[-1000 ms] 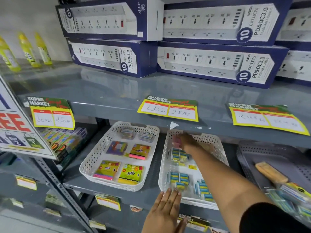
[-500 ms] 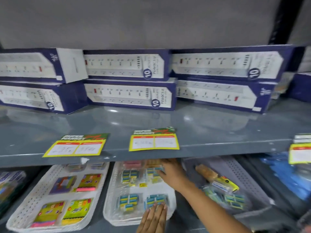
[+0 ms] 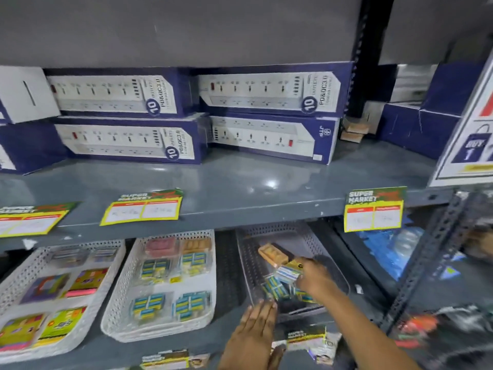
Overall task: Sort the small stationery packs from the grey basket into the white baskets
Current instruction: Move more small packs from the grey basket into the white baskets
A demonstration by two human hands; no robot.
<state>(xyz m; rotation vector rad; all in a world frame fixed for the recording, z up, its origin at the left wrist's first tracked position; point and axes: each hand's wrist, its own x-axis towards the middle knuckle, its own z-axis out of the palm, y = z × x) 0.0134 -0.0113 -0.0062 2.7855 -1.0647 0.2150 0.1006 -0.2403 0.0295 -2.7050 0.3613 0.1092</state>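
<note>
The grey basket (image 3: 280,231) sits on the lower shelf at right and holds blue-and-yellow stationery packs (image 3: 274,288) and a tan pack (image 3: 270,253). My right hand (image 3: 313,276) is inside it, fingers closed on a small blue-and-white pack (image 3: 286,272). My left hand (image 3: 256,332) lies flat, fingers apart, at the basket's front left corner. Left of it, a white basket (image 3: 210,311) carries several blue-yellow packs (image 3: 190,305), plus pink and orange ones at the back. A second white basket (image 3: 16,273), far left, holds colourful sticky-note packs (image 3: 61,325).
The grey shelf (image 3: 240,209) above overhangs the baskets, with yellow price tags (image 3: 142,209) on its edge and stacked power-strip boxes (image 3: 128,140) on top. A perforated steel upright (image 3: 426,265) stands right of the grey basket. Blue wrapped goods (image 3: 392,249) lie behind it.
My right hand has left the middle white basket, moved right into the grey basket and closed on a pack. My left hand shifted right to the grey basket's corner. The view panned right.
</note>
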